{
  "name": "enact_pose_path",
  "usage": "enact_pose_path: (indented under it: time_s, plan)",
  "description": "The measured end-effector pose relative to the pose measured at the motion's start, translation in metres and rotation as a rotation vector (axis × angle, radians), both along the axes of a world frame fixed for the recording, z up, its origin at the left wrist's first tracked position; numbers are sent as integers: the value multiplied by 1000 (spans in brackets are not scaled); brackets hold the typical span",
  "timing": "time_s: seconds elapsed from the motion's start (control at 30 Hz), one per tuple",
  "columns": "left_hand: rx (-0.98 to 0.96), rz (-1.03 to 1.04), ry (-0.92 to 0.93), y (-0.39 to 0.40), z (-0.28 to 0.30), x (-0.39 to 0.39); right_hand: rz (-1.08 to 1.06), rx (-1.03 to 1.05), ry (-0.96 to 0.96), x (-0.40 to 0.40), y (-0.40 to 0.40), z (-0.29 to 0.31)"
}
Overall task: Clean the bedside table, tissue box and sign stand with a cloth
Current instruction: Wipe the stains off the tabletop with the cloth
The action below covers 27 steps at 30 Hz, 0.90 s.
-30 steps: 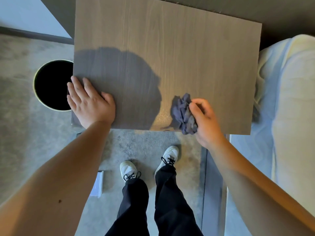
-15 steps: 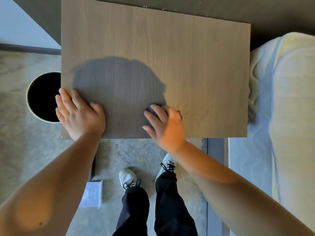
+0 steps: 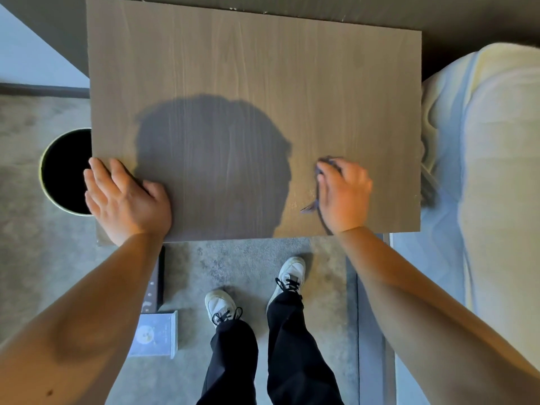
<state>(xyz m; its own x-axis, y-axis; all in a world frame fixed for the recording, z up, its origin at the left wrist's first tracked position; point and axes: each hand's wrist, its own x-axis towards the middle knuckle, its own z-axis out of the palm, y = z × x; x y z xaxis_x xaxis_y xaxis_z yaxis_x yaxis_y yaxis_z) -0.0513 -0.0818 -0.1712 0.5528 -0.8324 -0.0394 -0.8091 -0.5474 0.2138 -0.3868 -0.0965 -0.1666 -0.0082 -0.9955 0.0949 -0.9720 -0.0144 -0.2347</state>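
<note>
Head view looking down, wooden bedside table (image 3: 257, 83) filling upper centre, left hand (image 3: 125, 200) flat with straight fingers at its lower-left corner, right hand (image 3: 343, 197) gripping a dark cloth (image 3: 321, 168) against its lower-right area.

Right hand (image 3: 344, 197) presses a dark cloth (image 3: 327, 163) on the worktop (image 3: 248, 68) near its front right corner; left hand (image 3: 125, 200) lies flat on the front left corner, bin (image 3: 65, 171) beside it.
</note>
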Motion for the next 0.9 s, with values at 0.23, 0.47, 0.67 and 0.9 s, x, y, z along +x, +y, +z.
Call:
enact_pose_path:
  time_s: [0.23, 0.47, 0.67, 0.9]
  plan:
    - [-9, 12, 42, 0, 2, -1, -325, 33, 106, -101, -33, 7]
    - [19, 14, 36, -1, 2, -2, -350, -28, 43, -45, 30, 1]
    - [34, 12, 59, -1, 4, -3, -50, 40, -126, 112, 93, 1]
    - [-3, 1, 51, 1, 0, 0, 270, -130, -103, 145, 92, -3]
